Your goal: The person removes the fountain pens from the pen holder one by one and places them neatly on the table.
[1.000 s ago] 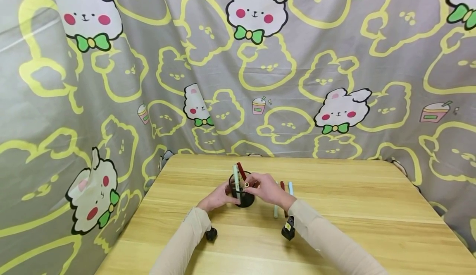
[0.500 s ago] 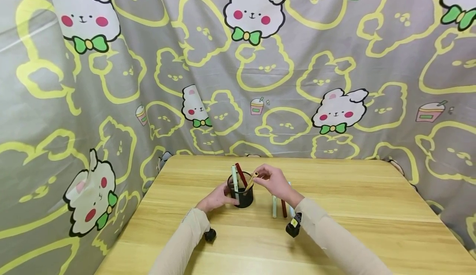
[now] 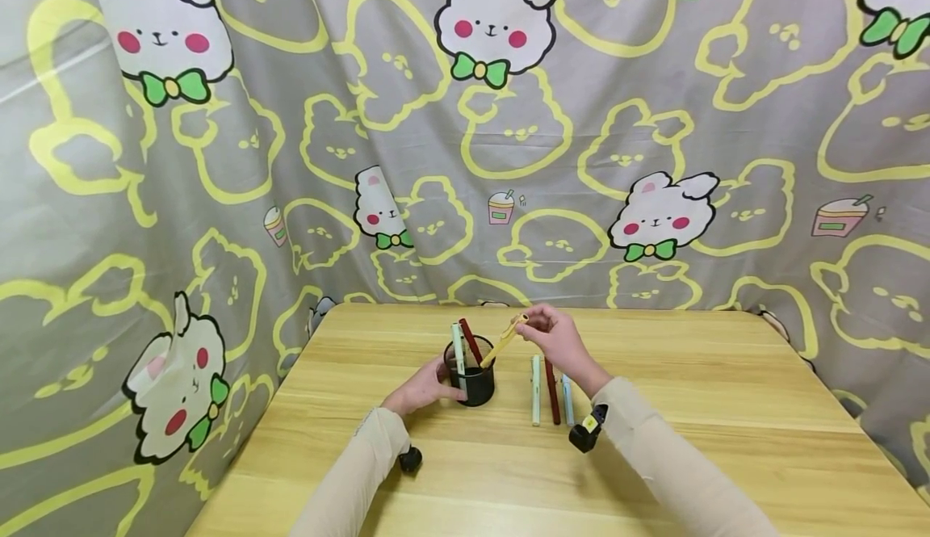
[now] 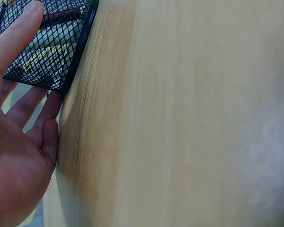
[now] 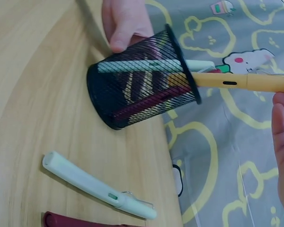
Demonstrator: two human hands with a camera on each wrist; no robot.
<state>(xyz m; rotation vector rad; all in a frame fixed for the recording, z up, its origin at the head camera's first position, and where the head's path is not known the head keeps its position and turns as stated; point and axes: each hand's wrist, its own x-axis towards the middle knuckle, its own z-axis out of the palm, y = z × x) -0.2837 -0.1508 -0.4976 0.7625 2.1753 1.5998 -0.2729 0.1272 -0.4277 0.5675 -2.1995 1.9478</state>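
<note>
My left hand [image 3: 421, 389] holds a black mesh pen holder [image 3: 479, 390] upright on the table, its thumb against the mesh in the left wrist view. Above and right of it, my right hand [image 3: 561, 341] pinches a yellow pen [image 3: 501, 345] near its upper end. The pen slants, and its lower end is still inside the holder's mouth, as the right wrist view [image 5: 232, 81] shows. A pale green pen [image 3: 458, 345] and a dark red pen [image 3: 471, 340] stand in the holder.
Right of the holder, a pale green pen [image 3: 536, 392], a dark red pen [image 3: 553, 393] and a light blue pen [image 3: 568, 401] lie side by side on the wooden table [image 3: 690, 408]. A patterned curtain [image 3: 552, 149] hangs behind and to the left.
My right hand has moved up and to the right, drawing the yellow pen most of the way out of the holder. The left hand and the holder have stayed in place.
</note>
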